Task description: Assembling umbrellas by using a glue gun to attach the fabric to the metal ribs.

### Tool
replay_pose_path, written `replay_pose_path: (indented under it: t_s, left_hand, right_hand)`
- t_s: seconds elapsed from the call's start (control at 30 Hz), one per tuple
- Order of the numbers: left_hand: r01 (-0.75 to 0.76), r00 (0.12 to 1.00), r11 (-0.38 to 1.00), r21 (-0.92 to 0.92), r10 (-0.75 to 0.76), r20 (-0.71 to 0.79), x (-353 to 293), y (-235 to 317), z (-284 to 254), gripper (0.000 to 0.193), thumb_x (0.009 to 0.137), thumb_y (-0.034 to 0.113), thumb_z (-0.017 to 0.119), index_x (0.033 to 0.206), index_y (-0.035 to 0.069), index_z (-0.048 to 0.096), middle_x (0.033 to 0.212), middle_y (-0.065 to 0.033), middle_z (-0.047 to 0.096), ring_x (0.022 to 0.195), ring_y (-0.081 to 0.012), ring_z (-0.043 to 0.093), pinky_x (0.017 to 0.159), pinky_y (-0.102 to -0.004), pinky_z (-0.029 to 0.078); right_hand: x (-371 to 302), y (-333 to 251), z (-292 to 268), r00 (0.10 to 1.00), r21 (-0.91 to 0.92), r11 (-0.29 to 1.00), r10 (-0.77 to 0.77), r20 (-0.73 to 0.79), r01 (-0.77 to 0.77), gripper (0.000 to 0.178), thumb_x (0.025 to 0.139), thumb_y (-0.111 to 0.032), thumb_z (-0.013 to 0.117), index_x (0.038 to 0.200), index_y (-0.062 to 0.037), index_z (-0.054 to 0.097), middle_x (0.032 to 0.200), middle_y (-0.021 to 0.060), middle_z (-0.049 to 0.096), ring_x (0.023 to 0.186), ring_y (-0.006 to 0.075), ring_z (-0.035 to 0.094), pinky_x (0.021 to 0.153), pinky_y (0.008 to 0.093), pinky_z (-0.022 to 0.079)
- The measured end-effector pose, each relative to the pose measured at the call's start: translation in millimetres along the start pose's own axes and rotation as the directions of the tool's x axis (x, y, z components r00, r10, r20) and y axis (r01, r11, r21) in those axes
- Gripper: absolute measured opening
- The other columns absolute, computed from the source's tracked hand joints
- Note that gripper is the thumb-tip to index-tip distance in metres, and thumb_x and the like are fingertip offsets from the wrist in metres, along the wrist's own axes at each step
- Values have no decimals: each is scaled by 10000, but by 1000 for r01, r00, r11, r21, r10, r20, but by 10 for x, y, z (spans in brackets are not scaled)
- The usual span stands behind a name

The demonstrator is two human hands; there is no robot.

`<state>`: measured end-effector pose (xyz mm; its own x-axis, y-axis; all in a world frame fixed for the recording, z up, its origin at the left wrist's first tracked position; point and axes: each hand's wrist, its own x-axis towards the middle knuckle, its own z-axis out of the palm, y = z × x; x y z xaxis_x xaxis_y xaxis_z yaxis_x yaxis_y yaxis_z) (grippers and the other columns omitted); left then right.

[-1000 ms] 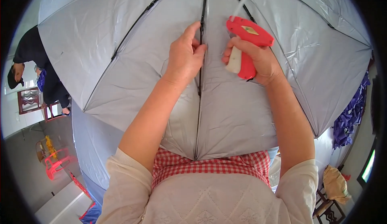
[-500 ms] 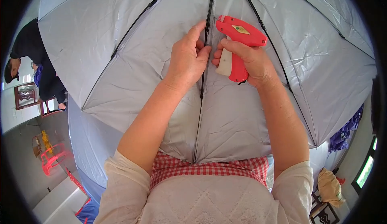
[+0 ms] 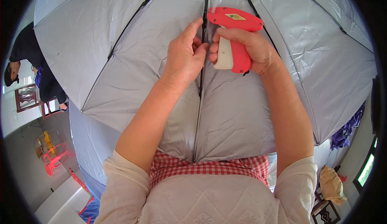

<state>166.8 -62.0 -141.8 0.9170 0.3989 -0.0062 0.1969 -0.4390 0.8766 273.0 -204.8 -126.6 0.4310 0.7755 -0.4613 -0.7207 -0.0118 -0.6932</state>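
Note:
An opened umbrella with silver-grey cloth [image 3: 238,115] spreads in front of me, its inner side and black ribs facing up. My left hand [image 3: 185,54] is closed at the middle rib [image 3: 204,30], index finger stretched along it and thumb pressed against it; the other fingers are partly hidden. My right hand [image 3: 250,48] grips a red tagging gun [image 3: 238,18] with a cream trigger [image 3: 223,54], fingers wrapped round the trigger. The gun's front end points left, right beside the middle rib, just right of my left index fingertip.
At the far left a person in dark clothes [image 3: 30,54] bends over near a wooden chair [image 3: 27,97]. Below are a red plastic chair [image 3: 56,159] and a white table [image 3: 60,202]. Purple cloth [image 3: 346,129] and a tan bag [image 3: 331,183] are at the right.
My right hand has moved the tagging gun up and left, bringing its front end to the middle rib. My left hand stays at the rib, shifted slightly left and up with the umbrella.

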Motion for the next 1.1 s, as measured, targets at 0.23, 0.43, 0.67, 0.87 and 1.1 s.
replay_pose_path:
  t_s: [0.23, 0.43, 0.67, 0.87, 1.1]
  left_hand:
    - [-16, 999, 997, 79, 20, -46, -28, -29, 0, 492, 795, -9, 638, 1265, 37, 503, 783, -122, 621, 598, -232, 593, 581, -363, 491]
    - [-58, 985, 762, 646, -62, 162, -682, -44, -32, 243, 845, 142, 612, 973, -21, 486, 763, -219, 636, 652, -415, 616, 622, -480, 505]
    - [47, 998, 878, 476, -24, -54, -979, -96, -29, 189, 844, 103, 639, 915, -19, 514, 703, -172, 617, 639, -302, 626, 583, -403, 499]
    - [380, 920, 906, -188, -391, -19, -1077, 25, -107, 106, 852, 4, 629, 927, -32, 564, 739, -64, 613, 640, -114, 594, 558, -242, 494]
    - [389, 917, 906, -168, -397, -17, -1101, 16, -133, 111, 852, 4, 629, 950, -38, 596, 783, -58, 631, 663, -104, 603, 568, -235, 500]
  right_hand:
    - [11, 5, 34, 989, -236, 962, -146, -17, 138, 245, 828, -271, 684, 838, -39, 606, 726, 97, 628, 590, 200, 629, 485, 307, 506]
    - [-543, 471, -14, 998, 136, 990, -39, -50, 46, 270, 875, -249, 638, 931, 13, 600, 851, 160, 660, 827, 311, 676, 722, 416, 565]
    - [-1101, 1292, 567, 957, 278, 940, 248, -151, -200, 247, 891, -209, 605, 981, 20, 580, 846, 161, 648, 774, 295, 670, 694, 403, 557]
    - [-922, 1194, 472, 981, 257, 965, 105, -163, -61, 251, 864, -218, 639, 959, 10, 594, 841, 158, 647, 745, 292, 674, 669, 406, 561]
    - [-984, 1208, 501, 976, 246, 957, 186, -114, -154, 255, 855, -210, 642, 975, 11, 599, 863, 166, 655, 758, 304, 680, 693, 414, 569]
